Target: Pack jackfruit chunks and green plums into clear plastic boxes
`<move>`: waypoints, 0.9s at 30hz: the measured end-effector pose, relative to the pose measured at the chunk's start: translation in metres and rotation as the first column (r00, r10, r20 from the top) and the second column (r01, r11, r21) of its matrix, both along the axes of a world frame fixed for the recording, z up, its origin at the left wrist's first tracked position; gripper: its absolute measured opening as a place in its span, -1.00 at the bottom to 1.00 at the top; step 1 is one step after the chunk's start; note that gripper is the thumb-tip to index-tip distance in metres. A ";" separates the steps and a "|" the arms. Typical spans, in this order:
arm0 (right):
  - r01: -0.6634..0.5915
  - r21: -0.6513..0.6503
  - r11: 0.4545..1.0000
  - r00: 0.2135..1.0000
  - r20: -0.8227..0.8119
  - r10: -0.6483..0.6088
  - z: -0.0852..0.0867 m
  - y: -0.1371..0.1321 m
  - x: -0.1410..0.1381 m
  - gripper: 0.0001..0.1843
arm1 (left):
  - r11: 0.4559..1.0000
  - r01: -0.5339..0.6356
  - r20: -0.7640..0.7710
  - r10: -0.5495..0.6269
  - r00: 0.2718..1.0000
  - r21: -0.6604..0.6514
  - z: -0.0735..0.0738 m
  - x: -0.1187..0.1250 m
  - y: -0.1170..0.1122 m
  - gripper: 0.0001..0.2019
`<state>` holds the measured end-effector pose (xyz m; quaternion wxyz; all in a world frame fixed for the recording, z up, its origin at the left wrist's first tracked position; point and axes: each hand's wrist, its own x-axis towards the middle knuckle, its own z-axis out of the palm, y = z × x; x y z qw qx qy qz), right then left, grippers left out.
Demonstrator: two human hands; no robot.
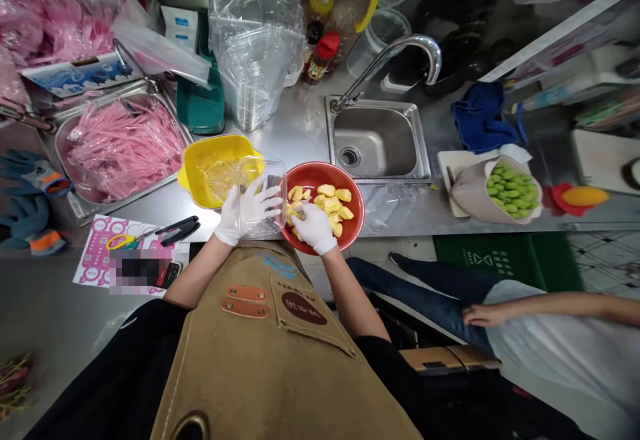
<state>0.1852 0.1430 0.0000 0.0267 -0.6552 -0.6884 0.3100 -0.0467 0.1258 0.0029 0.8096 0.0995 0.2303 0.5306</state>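
Gloved left hand is spread wide, with the clear box held in it; right hand is curled among yellow fruit pieces inside the red bowl, fingertips partly hidden, so a grip can't be told. Pieces are judged light, soft, slippery, best pinched gently by their sides; box likely thin, flexible, best supported underneath. Yellow colander is seen left, sink far and right.

Pink packets heaped; curved faucet at steel sink; crumpled blue cloth.
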 end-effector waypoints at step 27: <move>-0.024 -0.233 0.972 0.231 -0.948 -0.221 0.112 -0.034 -0.079 -0.32 | 0.999 0.018 0.191 -0.009 0.982 -0.046 0.022 -0.008 0.016 -0.20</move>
